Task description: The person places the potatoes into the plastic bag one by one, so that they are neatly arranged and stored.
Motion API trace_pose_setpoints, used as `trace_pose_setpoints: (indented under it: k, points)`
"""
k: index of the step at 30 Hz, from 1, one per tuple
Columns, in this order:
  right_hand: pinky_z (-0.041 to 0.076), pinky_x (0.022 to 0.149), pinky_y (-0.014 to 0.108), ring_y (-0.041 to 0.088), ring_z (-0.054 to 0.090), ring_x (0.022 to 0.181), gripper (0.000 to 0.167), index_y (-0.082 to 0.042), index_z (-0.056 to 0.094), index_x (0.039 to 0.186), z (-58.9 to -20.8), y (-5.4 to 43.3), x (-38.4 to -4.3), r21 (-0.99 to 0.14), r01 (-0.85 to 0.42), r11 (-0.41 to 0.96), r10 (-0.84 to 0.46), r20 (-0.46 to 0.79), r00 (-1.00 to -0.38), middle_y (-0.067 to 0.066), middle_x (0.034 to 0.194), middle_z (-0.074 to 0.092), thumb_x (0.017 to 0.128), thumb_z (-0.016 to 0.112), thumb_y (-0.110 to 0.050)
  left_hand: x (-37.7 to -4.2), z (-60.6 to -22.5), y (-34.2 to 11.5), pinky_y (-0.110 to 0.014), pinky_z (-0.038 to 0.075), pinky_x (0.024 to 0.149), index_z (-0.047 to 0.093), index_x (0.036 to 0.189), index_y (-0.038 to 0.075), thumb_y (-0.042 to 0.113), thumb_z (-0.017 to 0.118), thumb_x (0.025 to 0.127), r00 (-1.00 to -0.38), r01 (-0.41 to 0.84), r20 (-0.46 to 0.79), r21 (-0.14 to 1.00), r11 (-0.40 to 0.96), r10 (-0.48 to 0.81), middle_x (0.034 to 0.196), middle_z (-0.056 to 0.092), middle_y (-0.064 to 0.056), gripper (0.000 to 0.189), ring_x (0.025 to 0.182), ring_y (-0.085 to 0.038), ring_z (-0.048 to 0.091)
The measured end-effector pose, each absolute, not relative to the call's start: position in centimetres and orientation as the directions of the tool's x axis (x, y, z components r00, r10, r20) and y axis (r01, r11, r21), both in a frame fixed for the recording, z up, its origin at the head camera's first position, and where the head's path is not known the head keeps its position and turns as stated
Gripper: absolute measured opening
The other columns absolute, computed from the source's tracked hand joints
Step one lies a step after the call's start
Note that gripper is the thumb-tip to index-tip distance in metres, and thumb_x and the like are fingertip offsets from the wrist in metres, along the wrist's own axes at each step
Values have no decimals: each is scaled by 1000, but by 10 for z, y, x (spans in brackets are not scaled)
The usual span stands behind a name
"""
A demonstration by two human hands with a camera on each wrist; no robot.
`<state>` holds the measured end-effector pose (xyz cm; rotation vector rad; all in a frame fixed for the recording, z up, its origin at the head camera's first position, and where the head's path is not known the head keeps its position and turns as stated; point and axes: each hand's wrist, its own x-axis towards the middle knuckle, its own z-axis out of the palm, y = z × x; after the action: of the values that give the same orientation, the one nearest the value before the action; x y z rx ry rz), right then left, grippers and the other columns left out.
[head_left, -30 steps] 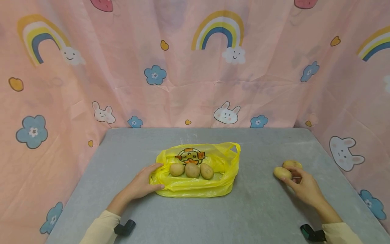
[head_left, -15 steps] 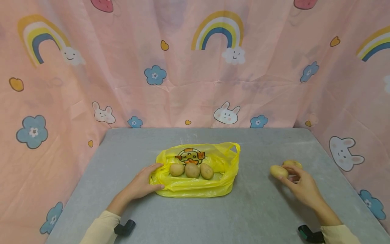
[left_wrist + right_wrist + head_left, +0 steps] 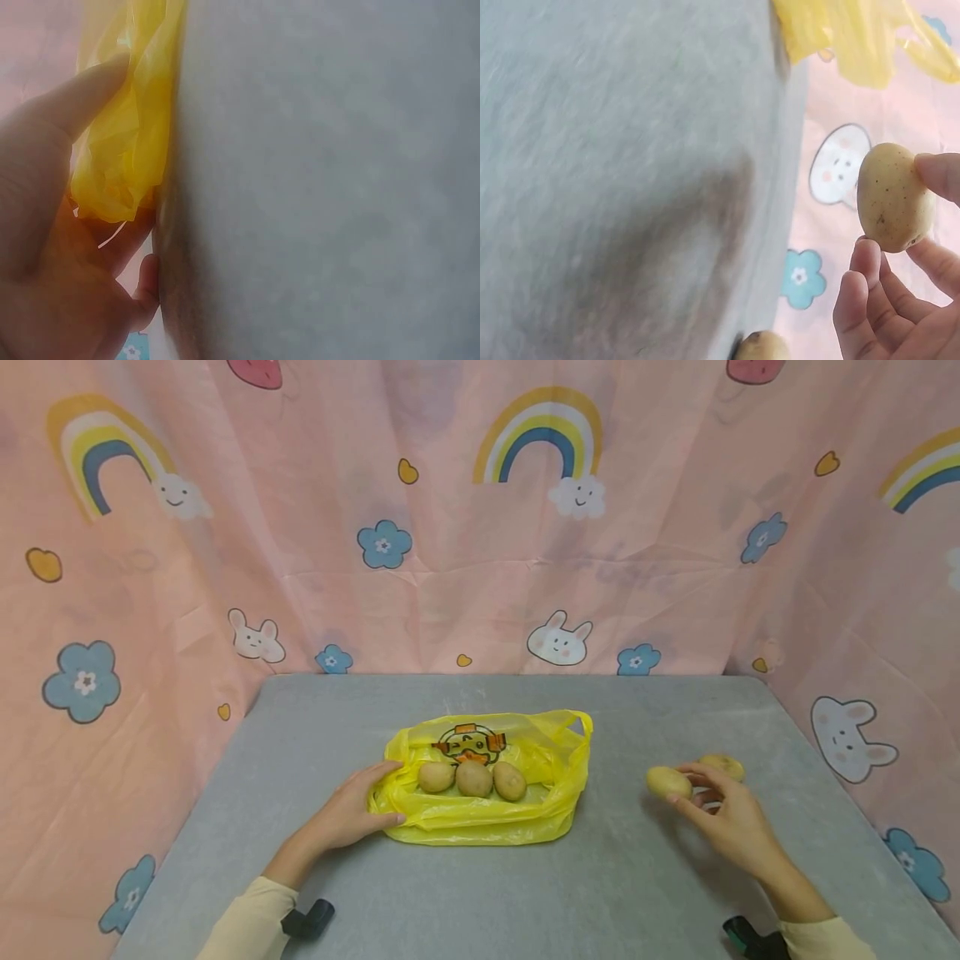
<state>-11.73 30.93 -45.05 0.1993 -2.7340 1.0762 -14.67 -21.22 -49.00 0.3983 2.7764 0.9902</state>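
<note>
In the head view, a yellow plastic bag [image 3: 487, 832] with a printed duck face lies on its side, its mouth spread toward me. Three potatoes [image 3: 474, 778] sit in a row in its opening. My left hand [image 3: 350, 806] holds the bag's left end, thumb in front and fingers behind; the left wrist view shows the crumpled yellow plastic [image 3: 124, 142] between them. On the right, my right hand [image 3: 731, 818] pinches a potato [image 3: 895, 196] between thumb and fingertips, raised over the table with a shadow below. Another potato [image 3: 723, 766] lies just behind that hand.
The grey table [image 3: 525, 902] stretches between the two hands and the bag. A pink curtain [image 3: 450, 527] with rainbows, rabbits and flowers encloses the back and sides. Dark wrist devices [image 3: 307, 920] are strapped at both sleeves.
My right hand has lifted its potato and carried it left, toward the bag, leaving the other potato behind. The left hand and the bag have stayed put.
</note>
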Motion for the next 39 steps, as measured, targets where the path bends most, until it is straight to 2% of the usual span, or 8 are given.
trace_pose_setpoints:
  k: [22, 31, 39]
  points:
    - [51, 63, 20, -2, 56, 79, 38, -5, 66, 124, -424, 270, -104, -687, -283, 670, -124, 271, -954, 16, 111, 69, 89, 78, -12, -147, -490, -213, -67, 30, 116, 45, 152, 14, 41, 79, 85, -949, 205, -56, 639, 742, 310, 159, 44, -12, 81, 147, -42, 38]
    - [52, 66, 21, 0, 58, 82, 36, -6, 66, 124, -423, 257, -101, -696, -276, 663, -146, 242, -959, 8, 112, 68, 90, 76, -16, -147, -489, -213, -66, 31, 117, 45, 152, 14, 43, 79, 84, -949, 206, -57, 635, 745, 311, 158, 45, -13, 81, 146, -42, 39]
    - [52, 67, 21, 0, 57, 85, 37, -7, 67, 124, -421, 241, -103, -718, -318, 619, -188, 257, -948, 10, 114, 69, 89, 78, -12, -147, -489, -213, -66, 33, 115, 45, 152, 14, 44, 78, 85, -947, 212, -59, 621, 754, 315, 158, 45, -13, 81, 144, -43, 41]
